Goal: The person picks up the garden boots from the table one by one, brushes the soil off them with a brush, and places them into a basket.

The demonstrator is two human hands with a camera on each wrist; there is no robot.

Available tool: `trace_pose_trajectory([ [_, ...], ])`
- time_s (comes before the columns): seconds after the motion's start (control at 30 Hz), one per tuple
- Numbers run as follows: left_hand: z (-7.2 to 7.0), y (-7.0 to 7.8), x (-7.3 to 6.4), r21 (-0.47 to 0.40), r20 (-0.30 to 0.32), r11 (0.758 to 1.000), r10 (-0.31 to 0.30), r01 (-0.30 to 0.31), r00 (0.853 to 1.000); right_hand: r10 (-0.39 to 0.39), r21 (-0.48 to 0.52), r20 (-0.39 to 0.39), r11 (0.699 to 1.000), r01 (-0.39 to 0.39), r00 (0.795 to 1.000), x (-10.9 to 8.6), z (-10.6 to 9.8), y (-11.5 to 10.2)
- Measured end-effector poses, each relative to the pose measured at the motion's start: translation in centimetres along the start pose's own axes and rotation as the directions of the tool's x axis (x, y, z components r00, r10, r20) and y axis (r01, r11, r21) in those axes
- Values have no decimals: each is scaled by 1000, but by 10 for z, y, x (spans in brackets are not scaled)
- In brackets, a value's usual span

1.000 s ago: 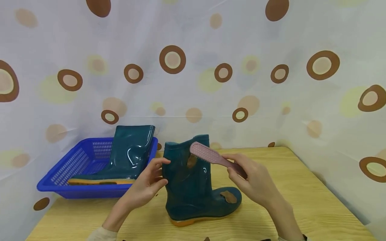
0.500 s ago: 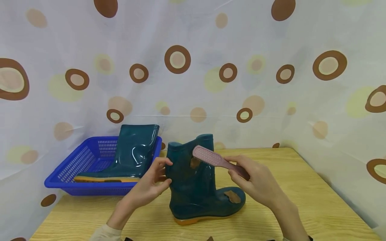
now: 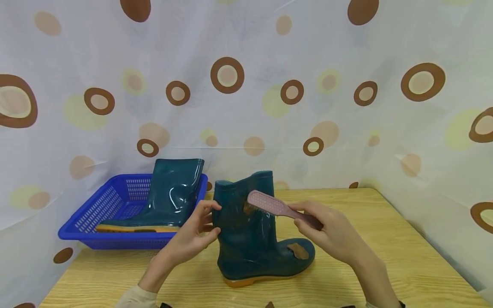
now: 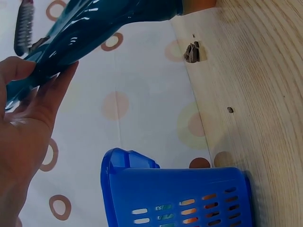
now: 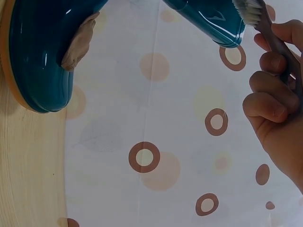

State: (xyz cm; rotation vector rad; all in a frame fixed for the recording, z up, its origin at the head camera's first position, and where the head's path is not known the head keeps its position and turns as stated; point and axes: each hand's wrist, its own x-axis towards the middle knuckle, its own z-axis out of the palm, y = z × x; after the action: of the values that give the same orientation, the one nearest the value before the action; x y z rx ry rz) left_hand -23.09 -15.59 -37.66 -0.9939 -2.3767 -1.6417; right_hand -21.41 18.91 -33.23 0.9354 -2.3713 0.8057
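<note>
A dark teal rubber boot (image 3: 242, 244) with an orange sole stands on the table. A brown, mud-like patch (image 3: 298, 251) clings to its toe and a smaller brown smear (image 3: 247, 208) marks the shaft. My left hand (image 3: 190, 239) grips the back of the shaft, with thumb and fingers on opposite sides in the left wrist view. My right hand (image 3: 335, 233) holds a pinkish-purple brush (image 3: 267, 203) by its handle. The brush's pale bristles (image 5: 248, 12) face the shaft beside the smear; the brush back partly hides their contact.
A blue plastic basket (image 3: 82, 241) stands at the left, holding another teal boot (image 3: 167, 201). Brown crumbs (image 4: 191, 53) lie on the wooden table (image 3: 346, 278). A patterned cloth (image 3: 246, 119) hangs behind and along the sides.
The head view has shifted, carrying the whole scene rightward. The brush head sits slightly lower against the shaft than a second ago. My left hand keeps its grip on the boot.
</note>
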Motion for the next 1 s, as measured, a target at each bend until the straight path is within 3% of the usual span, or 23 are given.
trace_pose_trajectory([
  [0.4, 0, 0, 1, -15, 2, 999, -29, 29, 1000, -35, 33, 16, 999, 34, 999, -3, -5, 3],
  [0.6, 0, 0, 0, -17, 5, 999, -31, 31, 1000, -50, 94, -89, 994, 58, 995, -3, -10, 2],
  [0.8, -2, 0, 0, -25, 16, 1000, -10, 10, 1000, -112, 37, -153, 992, 119, 982, 0, -6, 2],
  [1.0, -2, 1, 1, -38, 27, 999, -5, 6, 1000, -92, -9, -105, 996, 92, 990, 1, 0, 0],
])
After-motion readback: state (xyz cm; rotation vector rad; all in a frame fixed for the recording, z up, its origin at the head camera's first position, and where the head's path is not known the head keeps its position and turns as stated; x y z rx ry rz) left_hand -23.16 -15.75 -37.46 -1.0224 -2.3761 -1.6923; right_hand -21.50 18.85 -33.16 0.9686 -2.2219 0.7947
